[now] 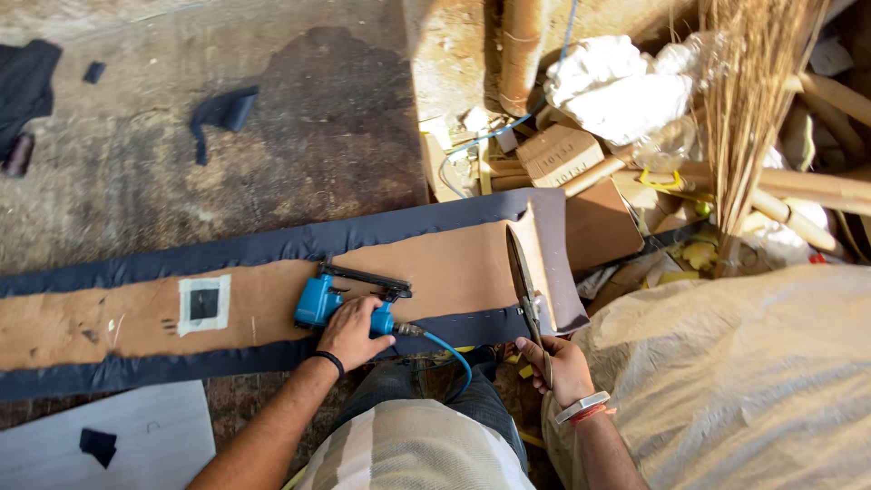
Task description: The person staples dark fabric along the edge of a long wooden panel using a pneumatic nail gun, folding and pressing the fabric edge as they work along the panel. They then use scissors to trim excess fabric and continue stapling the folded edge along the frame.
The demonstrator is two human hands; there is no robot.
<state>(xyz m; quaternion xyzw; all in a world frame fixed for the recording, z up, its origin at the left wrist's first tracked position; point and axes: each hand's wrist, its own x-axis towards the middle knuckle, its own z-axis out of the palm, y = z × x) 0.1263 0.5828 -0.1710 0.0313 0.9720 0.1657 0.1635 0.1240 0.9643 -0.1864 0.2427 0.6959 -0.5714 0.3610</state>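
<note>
A long brown board panel point(272, 304), its edges wrapped in dark navy fabric point(272, 245) with a slight sheen, lies across a rough, stained concrete floor point(299, 118) in front of a seated person. The left hand point(352, 334) grips a blue pneumatic staple gun point(337, 299), fingers curled tight around its handle, the tool's black magazine resting flat on the board; a blue air hose point(449, 352) curves away from its base. The right hand point(560, 367), fingers closed around the handles, holds large dark metal shears point(524, 281) whose long blades lie along the panel's right end, where the fabric folds over the board's curved edge. A white-bordered square patch point(204, 304) with a dark centre sits on the board to the left. Beyond the panel's end are heaped cardboard tubes point(817, 186), a small cardboard box point(560, 154), crumpled white cloth point(617, 86) and a bundle of dry straw-like stalks point(748, 109). A coarse woven beige sack point(753, 372) fills the lower right.
</note>
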